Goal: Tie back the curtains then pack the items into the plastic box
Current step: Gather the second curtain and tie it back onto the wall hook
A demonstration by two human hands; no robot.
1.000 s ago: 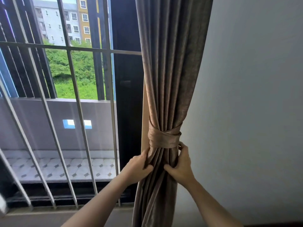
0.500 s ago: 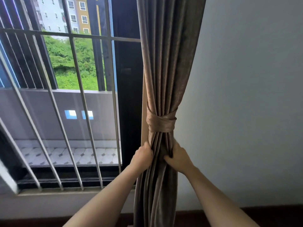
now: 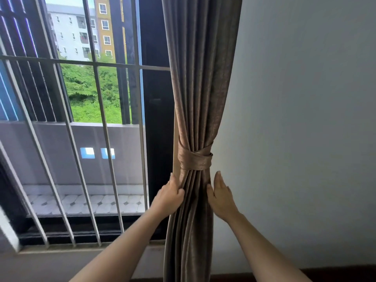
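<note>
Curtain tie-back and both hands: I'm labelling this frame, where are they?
tie-back (image 3: 195,159): head view, front of the band.
left hand (image 3: 170,194): head view, back of hand, gripping curtain (image 3: 195,94).
right hand (image 3: 220,196): head view, back of hand.

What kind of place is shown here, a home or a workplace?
Most likely a room in a flat or house: a brown curtain with a fabric tie-back hangs beside a barred window, and beyond it lie a tiled balcony and apartment blocks.

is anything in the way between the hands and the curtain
Nothing visible. The left hand grips the folds of the curtain just below the tie band, and the right hand is open at the curtain's right edge, thumb against the fabric.
</note>
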